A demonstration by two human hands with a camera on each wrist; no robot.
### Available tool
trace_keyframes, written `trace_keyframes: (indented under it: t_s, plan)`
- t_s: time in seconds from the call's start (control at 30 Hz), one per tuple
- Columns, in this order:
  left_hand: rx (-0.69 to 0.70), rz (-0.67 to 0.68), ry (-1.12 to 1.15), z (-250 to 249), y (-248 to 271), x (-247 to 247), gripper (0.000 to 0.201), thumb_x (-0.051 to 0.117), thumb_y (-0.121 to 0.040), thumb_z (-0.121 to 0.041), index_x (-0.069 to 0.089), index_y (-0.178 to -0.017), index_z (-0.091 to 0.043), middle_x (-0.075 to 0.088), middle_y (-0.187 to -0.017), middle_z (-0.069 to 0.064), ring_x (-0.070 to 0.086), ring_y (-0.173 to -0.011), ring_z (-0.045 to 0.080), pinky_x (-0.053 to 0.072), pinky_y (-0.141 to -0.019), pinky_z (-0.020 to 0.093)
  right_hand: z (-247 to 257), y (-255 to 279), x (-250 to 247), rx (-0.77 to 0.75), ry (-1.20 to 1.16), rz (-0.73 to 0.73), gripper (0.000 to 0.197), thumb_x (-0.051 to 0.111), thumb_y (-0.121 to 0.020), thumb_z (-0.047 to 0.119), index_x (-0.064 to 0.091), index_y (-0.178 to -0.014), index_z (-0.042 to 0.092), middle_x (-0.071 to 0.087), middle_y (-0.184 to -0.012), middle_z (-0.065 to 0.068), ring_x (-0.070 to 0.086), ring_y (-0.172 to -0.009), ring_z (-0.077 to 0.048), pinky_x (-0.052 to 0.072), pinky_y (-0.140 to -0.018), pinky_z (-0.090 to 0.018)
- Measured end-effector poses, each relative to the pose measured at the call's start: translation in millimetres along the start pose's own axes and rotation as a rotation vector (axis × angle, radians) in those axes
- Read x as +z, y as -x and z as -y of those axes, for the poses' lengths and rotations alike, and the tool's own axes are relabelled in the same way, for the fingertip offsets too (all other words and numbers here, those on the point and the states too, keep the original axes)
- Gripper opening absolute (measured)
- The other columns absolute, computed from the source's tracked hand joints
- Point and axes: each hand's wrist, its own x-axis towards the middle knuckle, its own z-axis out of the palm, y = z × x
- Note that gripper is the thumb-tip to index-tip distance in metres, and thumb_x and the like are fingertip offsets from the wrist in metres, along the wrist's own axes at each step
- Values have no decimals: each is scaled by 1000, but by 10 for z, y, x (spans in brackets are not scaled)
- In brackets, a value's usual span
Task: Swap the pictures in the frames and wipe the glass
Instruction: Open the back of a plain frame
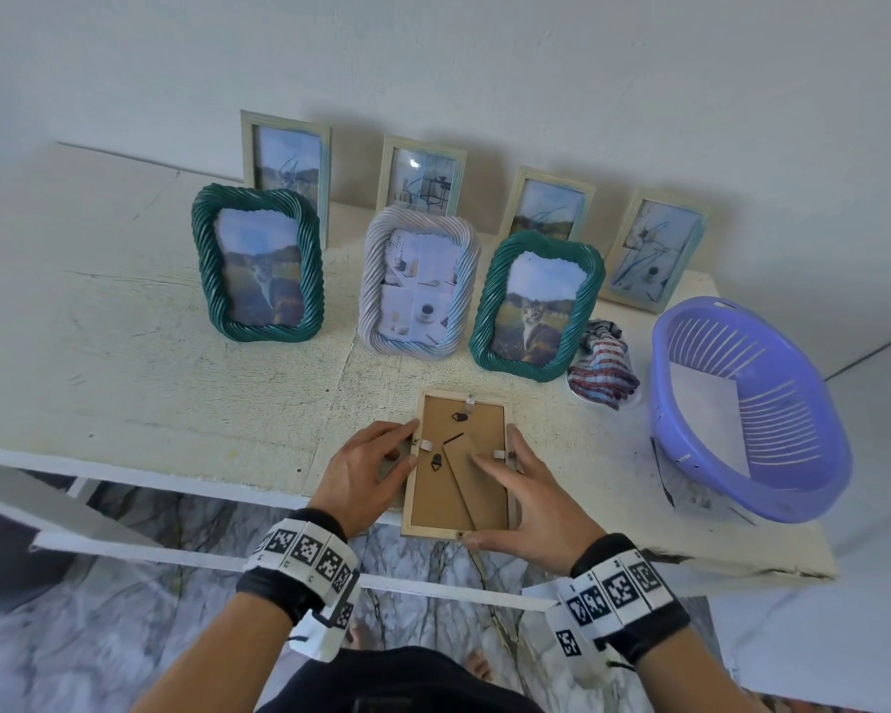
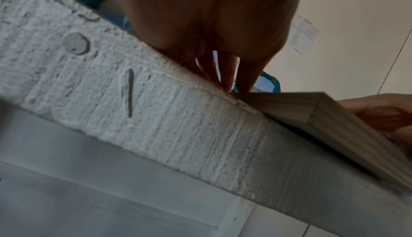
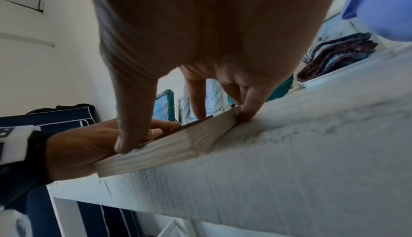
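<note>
A plain wooden frame (image 1: 433, 501) lies face down at the table's front edge, its brown backing and folded stand facing up. My left hand (image 1: 402, 447) rests at its left rail, thumb beside a small white clip (image 1: 426, 445). My right hand (image 1: 515, 491) lies over the right side: index finger flat on the stand, thumb (image 3: 127, 135) pressing the near rail, other fingers against the right rail. In the left wrist view my fingers (image 2: 231, 80) reach down to the frame's edge (image 2: 334, 115). A striped cloth (image 1: 605, 375) lies crumpled to the right.
Three rope-style frames stand behind: green (image 1: 255, 262), white (image 1: 420, 285), green (image 1: 536, 303). Several plain frames (image 1: 286, 162) lean on the wall. A purple basket (image 1: 658, 383) holding a white sheet sits at the right. The frame overhangs the white table's (image 1: 176, 378) edge.
</note>
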Motion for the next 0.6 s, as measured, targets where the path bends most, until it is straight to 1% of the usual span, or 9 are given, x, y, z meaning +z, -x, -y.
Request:
trace_keyframes:
  t_s: [0.1,0.2,0.27,0.37,0.47,0.6]
  plan:
    - [-7,16,-5,-4,-4,-7,50,53,-89,-35,57,-134,-15,62,-118,-2,59,-100,11,46,-85,22,-28,-5,-34,-11,33,16,100,69,-69,67,20,-151,35,-21,-158,-2,-5,-147,-15,8,-116,-30]
    - [-7,17,-8,-18,-3,-6,49,52,-89,-35,57,-134,-15,61,-118,-2,58,-100,11,46,-85,23,-44,-9,-17,-23,78,25,98,61,-72,71,17,-151,34,-22,-158,-4,-4,-147,-20,10,-117,-34]
    - [-8,20,-12,-20,-2,-10,49,53,-89,-34,57,-134,-15,61,-118,-2,58,-99,11,47,-86,24,-30,1,-10,-30,111,27,91,55,-78,70,17,-152,33,-22,-158,-6,-3,-147,-22,11,-117,-34]
    - [-21,35,-16,-24,2,-17,50,51,-89,-36,57,-134,-14,61,-119,-2,59,-97,12,50,-85,27,19,14,-17,-20,124,-1,83,50,-82,69,21,-151,32,-17,-159,-8,1,-146,-24,14,-116,-36]
    - [-26,42,-16,-40,4,-26,51,51,-89,-37,56,-135,-13,61,-119,-2,59,-97,13,50,-85,28,63,5,-4,-5,113,-46,82,49,-80,72,26,-149,34,-11,-160,-8,4,-146,-25,18,-116,-38]
    - [-40,35,-13,-61,3,-34,50,52,-89,-35,57,-134,-14,60,-120,-2,59,-98,13,48,-86,27,110,6,-1,14,97,-65,78,51,-81,68,30,-147,33,-8,-160,-7,7,-145,-24,20,-115,-38]
